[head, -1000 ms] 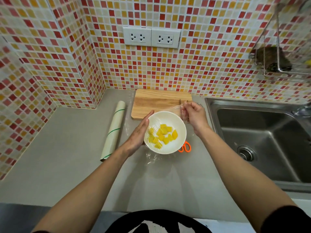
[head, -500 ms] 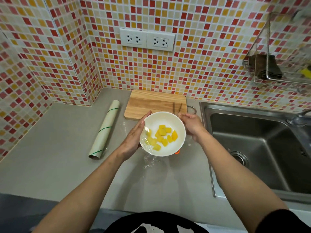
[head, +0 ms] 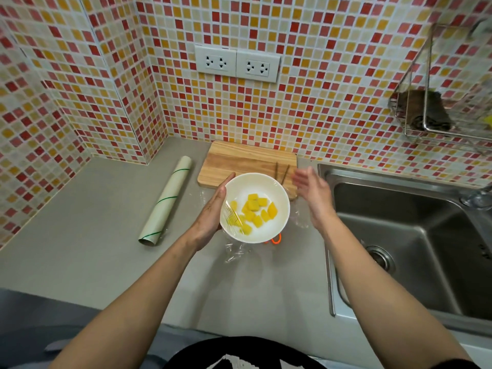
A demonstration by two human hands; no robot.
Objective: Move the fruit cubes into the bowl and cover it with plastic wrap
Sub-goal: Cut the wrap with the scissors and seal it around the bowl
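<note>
Right hand [head: 312, 194] has come off the bowl [head: 254, 207] since half a second ago; it now sits just right of the rim, apart from it, fingers straight and spread, holding nothing. Left hand [head: 211, 214] hasn't moved: flat palm pressed against the bowl's left wall, fingers straight along the rim, thumb side up.

Bowl is white, centre frame, overlapping the near edge of the cutting board [head: 247, 162]. Fruit cubes [head: 254, 213] are all inside it, yellow, piled toward the middle and lower left of the bowl floor. Plastic wrap [head: 233, 217] is stretched over the bowl; wrinkles show at the left inner side, loose film hangs crumpled below the bowl onto the tabletop [head: 93, 235] and a bit on the right side under the right hand.

Wrap roll [head: 166, 203] lies on the tabletop left of the bowl, diagonal, well apart from the left hand. Two thin brown sticks [head: 281, 173] lie on the board's right part, just behind the bowl; can't tell what they are. Orange object [head: 277, 239] pokes out from under the bowl's lower right edge, mostly hidden. Sink [head: 399, 235] at right of frame, wall sockets [head: 237, 63] top centre, wire rack [head: 436, 113] upper right.
</note>
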